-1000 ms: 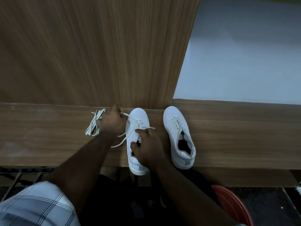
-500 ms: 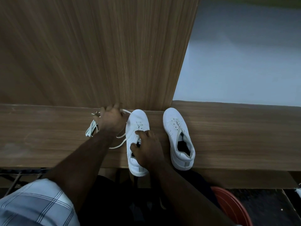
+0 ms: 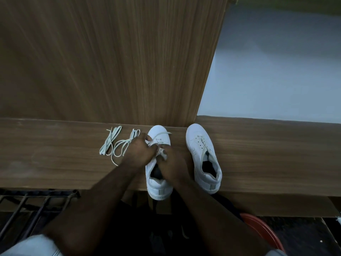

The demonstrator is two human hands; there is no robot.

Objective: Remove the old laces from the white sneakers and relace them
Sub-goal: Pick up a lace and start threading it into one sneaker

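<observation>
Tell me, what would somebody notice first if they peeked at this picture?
Two white sneakers on a wooden shelf. Both hands meet over the left sneaker: the left hand and right hand work its lace with their fingers. The right sneaker stands beside it, and two loose laces lie further left.

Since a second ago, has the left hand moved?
Yes. The left hand moved right, off the loose laces on the shelf, onto the left sneaker.

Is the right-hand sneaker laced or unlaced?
Unlaced: the right-hand sneaker shows bare eyelets and an exposed tongue, with no lace crossing them.
</observation>
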